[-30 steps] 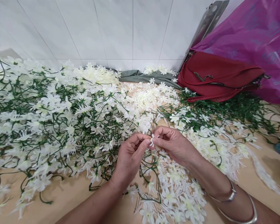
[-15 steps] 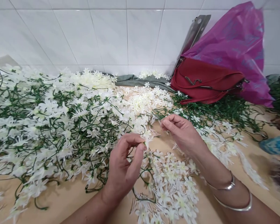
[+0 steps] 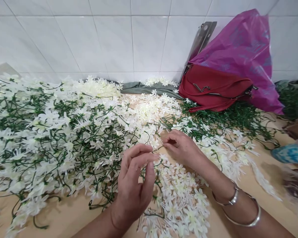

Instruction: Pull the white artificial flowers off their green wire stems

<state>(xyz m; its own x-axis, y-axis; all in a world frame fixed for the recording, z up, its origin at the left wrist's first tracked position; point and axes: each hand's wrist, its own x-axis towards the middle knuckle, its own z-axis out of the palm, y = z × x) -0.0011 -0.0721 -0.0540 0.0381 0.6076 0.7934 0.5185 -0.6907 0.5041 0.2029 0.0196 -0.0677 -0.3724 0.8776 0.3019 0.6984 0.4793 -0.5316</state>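
Note:
My left hand (image 3: 137,180) is above the table, its fingers bent toward the thumb around a thin green plastic stem (image 3: 162,198) that loops down below it. The fingers hide most of the grip. My right hand (image 3: 181,147) reaches in from the right, thumb and fingertips pinched together by the loose white artificial flowers (image 3: 149,110); what lies between the fingertips is too small to make out. Beneath and between both hands spreads a cluster of white flowers (image 3: 178,198) with pale yellow centres. To the left rises a big heap of white flowers on green stems (image 3: 72,138).
Green stems (image 3: 234,115) lie in a bundle beneath a red bag (image 3: 213,87). Behind it stand a purple plastic bag (image 3: 245,49) and a metal bar (image 3: 201,39) against the white tiled wall (image 3: 111,43). At the right edge is a blue patterned item (image 3: 289,152).
My right hand has moved left and down toward the loose flowers. The left hand's fingers have extended a little and turned. The view has shifted slightly.

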